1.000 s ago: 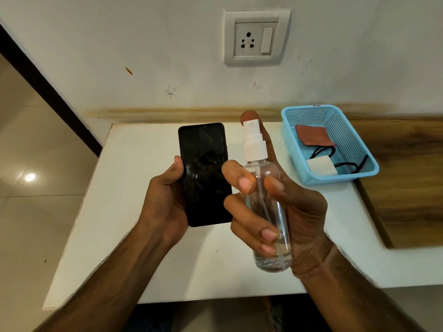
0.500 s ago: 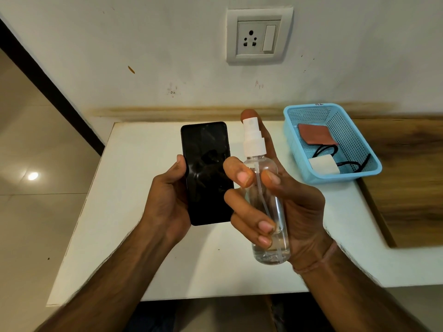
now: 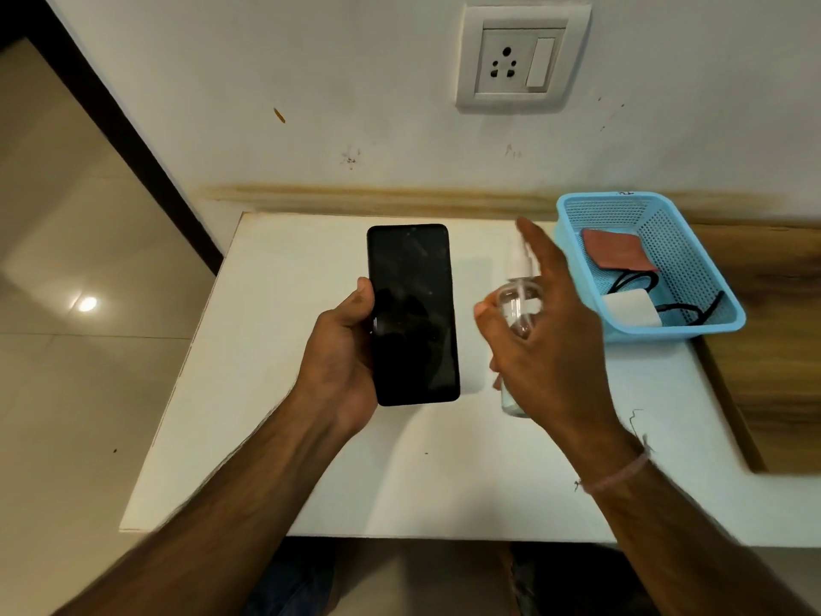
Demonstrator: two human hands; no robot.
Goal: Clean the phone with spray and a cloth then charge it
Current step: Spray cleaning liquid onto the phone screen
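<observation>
A white table (image 3: 266,437) stands against a white wall (image 3: 311,60) with a white socket (image 3: 520,60). The left hand (image 3: 342,371) grips a black rectangular phone (image 3: 413,313) above the table, screen up, long axis running away from the person, top toward the wall. Just beside it, the right hand (image 3: 551,349) is wrapped around a clear plastic spray bottle (image 3: 517,309), upright and blurred. A moment ago the bottle overlapped the phone's edge; now they are apart, with the back of the hand facing the camera. Farther right, a blue mesh basket (image 3: 693,277) holds a brown folded cloth (image 3: 617,253), white charger (image 3: 631,306) and black cable (image 3: 684,311).
</observation>
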